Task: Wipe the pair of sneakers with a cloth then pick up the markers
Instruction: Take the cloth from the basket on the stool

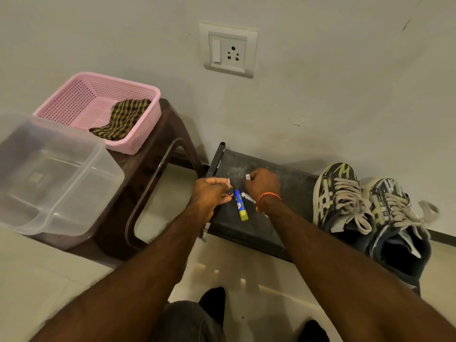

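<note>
Both hands are down on the low black shelf [259, 218] against the wall. The left hand [209, 193] has its fingers curled in, pinching a small dark piece [229, 192] at the fingertips — a marker cap or tip, hard to say which. The right hand [262, 185] is fisted around a white marker [248, 177], whose end pokes out above the knuckles; an orange thread band [269, 196] circles that wrist.

Between the 2 hands, a blue marker with a yellow end [240, 204] lies flat on the shelf, untouched, and just beside it a second white marker [248, 197] sits partly tucked under the right wrist.

At the right end of the same shelf stand the 2 sneakers [345, 201] — dark with lime-green streaks and grey laces, side by side, toes to the wall.

Over to the left, a brown plastic stool [148, 174] carries a pink basket [74, 99] with the striped cloth [123, 119] lying crumpled inside, and a clear plastic tub [98, 181] just in front of it. A wall socket [228, 50] sits above.
</note>
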